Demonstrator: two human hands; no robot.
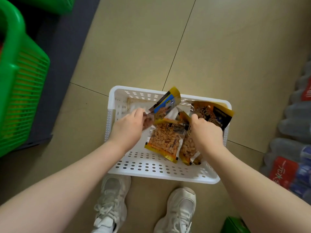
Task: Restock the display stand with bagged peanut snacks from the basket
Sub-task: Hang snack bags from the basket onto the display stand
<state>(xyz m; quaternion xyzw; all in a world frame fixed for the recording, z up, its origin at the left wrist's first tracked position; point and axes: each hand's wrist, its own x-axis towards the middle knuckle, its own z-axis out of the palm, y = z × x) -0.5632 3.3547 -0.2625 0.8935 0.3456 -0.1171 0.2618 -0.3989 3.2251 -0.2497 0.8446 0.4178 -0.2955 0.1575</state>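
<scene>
A white perforated basket (148, 167) sits on the tiled floor in front of my feet. It holds several yellow-edged bags of peanuts. My left hand (127, 126) grips one bag with a blue label (166, 105) and holds it tilted above the basket's left side. My right hand (207, 132) grips a second peanut bag (186, 145) in the basket's right half. Another bag (163, 140) lies flat between my hands, and a dark-fronted bag (213, 113) leans at the far right. The display stand is out of view.
A green plastic basket (20, 81) stands at the left on a dark base. Shrink-wrapped water bottles with red labels (289, 148) line the right edge. My white shoes (112, 204) stand just behind the white basket. A green object (234, 226) peeks in at the bottom right.
</scene>
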